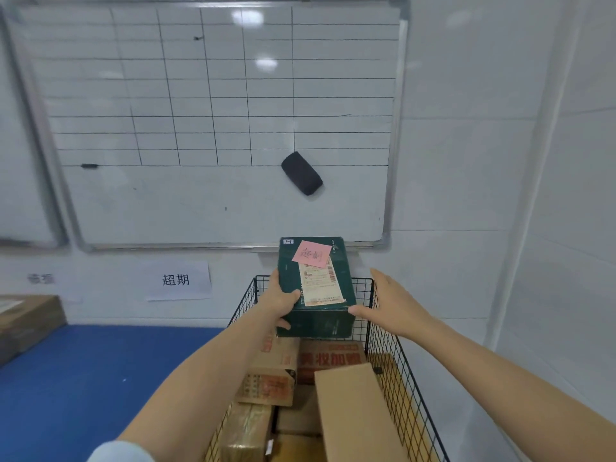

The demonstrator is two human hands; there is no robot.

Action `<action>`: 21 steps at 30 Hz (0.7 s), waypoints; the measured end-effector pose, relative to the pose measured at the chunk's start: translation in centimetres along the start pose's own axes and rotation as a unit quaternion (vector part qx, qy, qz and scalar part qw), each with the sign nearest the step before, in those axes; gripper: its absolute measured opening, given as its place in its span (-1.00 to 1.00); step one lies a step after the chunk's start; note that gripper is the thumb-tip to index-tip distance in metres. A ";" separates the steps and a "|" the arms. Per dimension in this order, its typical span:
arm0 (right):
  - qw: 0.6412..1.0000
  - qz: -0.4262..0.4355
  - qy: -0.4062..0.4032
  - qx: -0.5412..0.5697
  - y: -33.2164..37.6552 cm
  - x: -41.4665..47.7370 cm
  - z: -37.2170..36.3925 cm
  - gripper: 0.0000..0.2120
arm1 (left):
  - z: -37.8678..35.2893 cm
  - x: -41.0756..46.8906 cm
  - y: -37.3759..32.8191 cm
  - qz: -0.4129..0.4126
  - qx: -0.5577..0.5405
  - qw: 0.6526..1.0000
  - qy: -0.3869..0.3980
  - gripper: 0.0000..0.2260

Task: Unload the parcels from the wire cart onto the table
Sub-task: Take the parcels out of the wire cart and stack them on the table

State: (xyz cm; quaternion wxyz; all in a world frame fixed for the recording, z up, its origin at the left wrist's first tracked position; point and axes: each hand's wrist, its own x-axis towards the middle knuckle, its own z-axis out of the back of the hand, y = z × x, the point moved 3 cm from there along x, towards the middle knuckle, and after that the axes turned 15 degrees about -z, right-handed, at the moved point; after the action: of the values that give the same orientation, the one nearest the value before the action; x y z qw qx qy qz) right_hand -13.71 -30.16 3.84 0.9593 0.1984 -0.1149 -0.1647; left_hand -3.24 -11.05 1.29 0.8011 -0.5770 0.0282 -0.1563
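On the far left, one brown box [31, 320] sits on the blue desk [83, 378], well apart from the wire cart [396, 371]. On the wall behind I see one paper sign [176, 281] with printed characters, and above it a gridded whiteboard [216, 128] with one black eraser [301, 173] stuck to it.

The left hand [280, 303] grips the left side of the green box [316, 315], with the thumb laid over the top edge and a finger curled under the near corner. The arm reaches forward over the cart. The green box is raised over the far end of the cart, clear of the load below it. It carries one pink note [311, 254] and one shipping label [321, 286] on top.

Inside the cart I count at least five cardboard boxes packed close together. Among them are a red-printed box [330, 360] and a plain box [353, 411] tilted against the right wall.

The right hand [390, 303] is spread with straight fingers beside the green box, and its thumb tip touches the near right corner.
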 end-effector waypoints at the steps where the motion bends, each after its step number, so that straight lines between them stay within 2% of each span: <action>1: 1.000 -0.001 0.002 -0.004 0.0 0.0 0.1 -0.11 | 0.1 0.1 0.0 0.000 -0.002 1.000 -0.001 -0.40; 13: 0.999 0.027 -0.004 -0.023 2.6 0.7 -0.9 -0.27 | 3.9 1.6 -0.8 -0.016 0.009 1.000 -0.017 -0.49; 21: 1.000 0.023 0.000 -0.015 8.3 2.0 -3.0 -0.17 | 10.9 2.0 0.4 -0.007 -0.022 1.000 -0.001 -0.54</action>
State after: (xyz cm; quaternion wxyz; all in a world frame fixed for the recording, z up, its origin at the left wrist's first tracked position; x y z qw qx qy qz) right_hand -8.82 -22.67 4.92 0.9658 0.1810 -0.1165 -0.1446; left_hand 1.16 -1.54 4.84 0.7873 -0.5946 0.0266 -0.1611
